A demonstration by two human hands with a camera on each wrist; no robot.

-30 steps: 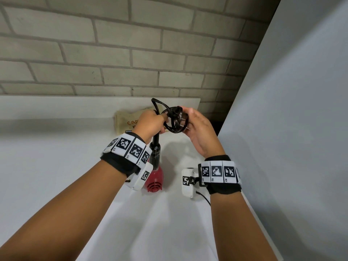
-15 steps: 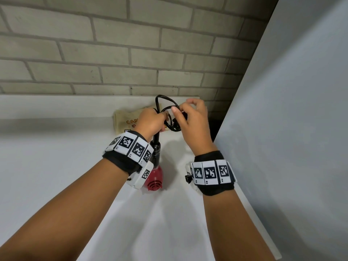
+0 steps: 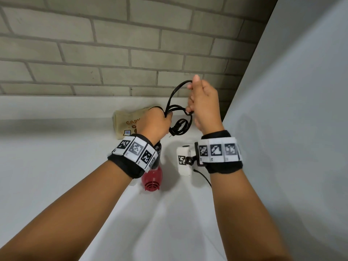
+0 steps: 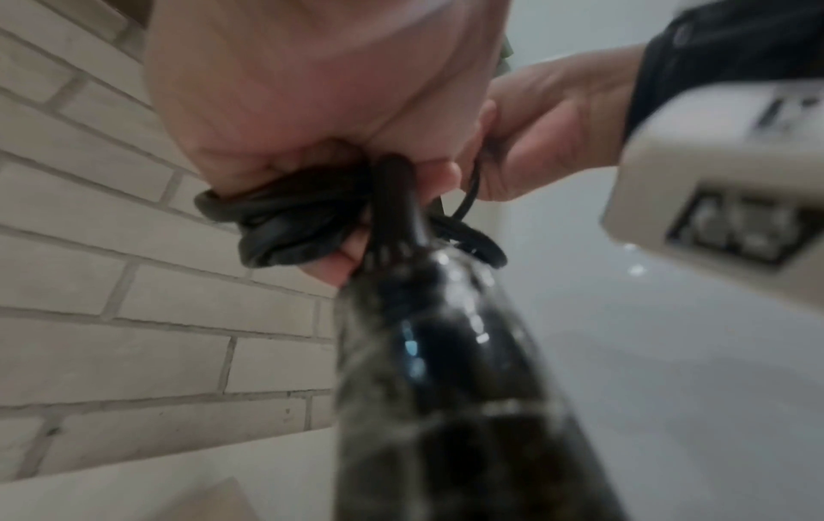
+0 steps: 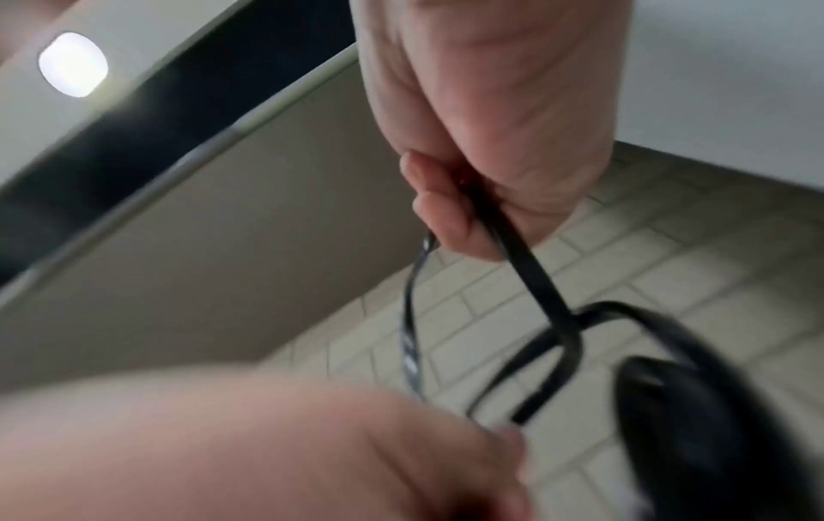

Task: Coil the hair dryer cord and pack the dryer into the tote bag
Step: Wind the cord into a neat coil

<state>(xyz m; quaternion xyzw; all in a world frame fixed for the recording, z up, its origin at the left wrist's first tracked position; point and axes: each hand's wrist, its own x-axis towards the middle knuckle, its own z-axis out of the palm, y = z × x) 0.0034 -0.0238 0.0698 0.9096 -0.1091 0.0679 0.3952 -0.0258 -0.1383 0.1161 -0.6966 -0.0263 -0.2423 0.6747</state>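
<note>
- Head view: left hand (image 3: 155,124) fisted around the black cord (image 3: 174,99) bundle at the top of the hair dryer's (image 3: 152,178) handle. Dryer hangs under that wrist, black handle up, red body with its round grille facing the camera, over the white counter (image 3: 56,166).
- Head view: right hand (image 3: 204,104) raised higher, just right of the left hand, fingers curled on a strand of cord. One loop arcs from the left fist up to the right fingers; smaller coils with the plug hang between the two hands.
- Head view: tote bag (image 3: 125,122), beige with orange lettering, sits on the counter behind the left hand against the brick wall (image 3: 113,44); partly hidden by the hand. Grey panel (image 3: 291,110) runs down the right side. Both wrists wear black bands with white marker tags.
- Left wrist view: blurry. Left hand (image 4: 312,98) clenches several cord (image 4: 285,218) loops against the top of the dryer (image 4: 446,370) handle, which fills the lower centre, dark and glossy. Right hand (image 4: 548,141) just beyond, touching a strand. Brick wall (image 4: 111,282) on the left.
- Right wrist view: right hand (image 5: 486,105) pinches a cord (image 5: 526,261) strand between fingertips (image 5: 428,197) and palm; the strand runs down into a loop. Left hand (image 5: 267,451) blurred at bottom, holding the rest. A dark blurred shape at lower right, cannot tell if plug or dryer.
</note>
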